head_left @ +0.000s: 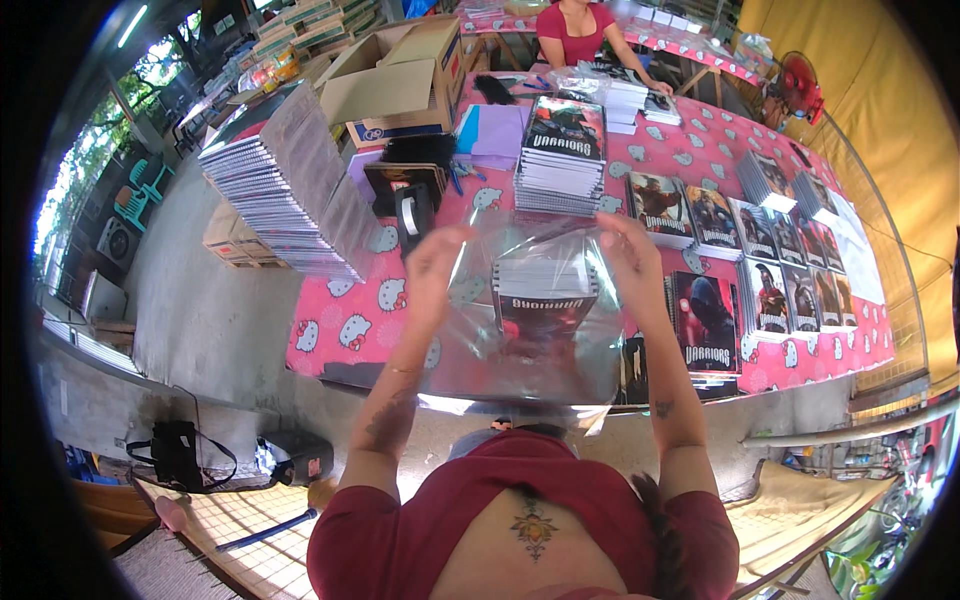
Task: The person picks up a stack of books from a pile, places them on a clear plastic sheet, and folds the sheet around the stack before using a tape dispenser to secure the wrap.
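Observation:
A large clear plastic bag (470,360) spreads in front of me, near the table's front edge. My left hand (437,268) has its fingers closed on the bag's left side at the far end. On the opposite side, my right hand (632,255) grips the plastic with bent fingers. Between my hands a stack of spiral notebooks (545,285) shows through the film, the top cover dark red and upside down to me. Whether the stack is fully inside the bag, I cannot tell. Just beyond it stands a taller stack of notebooks (562,165).
At left rises a tall notebook pile (290,190); beside it are an open cardboard box (390,95) and a black tape dispenser (412,212). Notebooks (708,320) lie in rows at right. Across the table a person in a red shirt (578,32) handles notebooks. A red fan (797,85) stands beyond.

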{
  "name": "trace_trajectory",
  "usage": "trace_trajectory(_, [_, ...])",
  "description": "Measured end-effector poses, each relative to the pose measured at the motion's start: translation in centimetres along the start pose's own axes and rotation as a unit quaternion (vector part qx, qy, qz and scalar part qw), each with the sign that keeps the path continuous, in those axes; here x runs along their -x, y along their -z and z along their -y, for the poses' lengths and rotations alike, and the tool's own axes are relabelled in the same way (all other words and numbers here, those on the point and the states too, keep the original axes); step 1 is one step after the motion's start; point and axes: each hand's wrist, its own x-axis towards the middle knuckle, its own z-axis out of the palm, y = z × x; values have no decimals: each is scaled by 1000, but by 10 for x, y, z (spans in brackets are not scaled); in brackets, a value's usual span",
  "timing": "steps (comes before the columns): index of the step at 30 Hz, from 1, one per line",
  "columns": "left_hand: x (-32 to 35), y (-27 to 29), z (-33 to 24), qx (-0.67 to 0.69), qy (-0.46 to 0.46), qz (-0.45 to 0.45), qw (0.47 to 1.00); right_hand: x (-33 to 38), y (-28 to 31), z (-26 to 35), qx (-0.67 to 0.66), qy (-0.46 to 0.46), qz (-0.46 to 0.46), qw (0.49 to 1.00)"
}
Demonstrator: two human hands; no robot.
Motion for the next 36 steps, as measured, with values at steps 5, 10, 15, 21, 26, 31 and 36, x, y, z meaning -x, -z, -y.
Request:
trace_trajectory(5, [-38, 128, 103, -350, 111, -137, 920, 4, -44, 57, 318, 209, 65, 923])
trace_trajectory(10, [-61, 154, 146, -75, 307, -110, 942, -4, -65, 50, 385, 149, 177, 893])
trace_trajectory(15, [-21, 135, 170, -25, 185, -206, 961, -6, -80, 56, 372, 196, 150, 895])
trace_trajectory(21, [-24, 131, 104, -629, 22, -19, 777, -2, -90, 58, 378, 168, 158, 897])
trace_trajectory(26, [-28, 59, 14, -71, -15, 221, 973, -3, -95, 64, 394, 179, 143, 890])
trace_trajectory(31, [-53, 14, -37, -152, -42, 372, 915, -10, -96, 70, 383, 146, 170, 896])
trace_trajectory(36, [-61, 19, -40, -174, -157, 398, 887, -2, -53, 78, 360, 208, 151, 897])
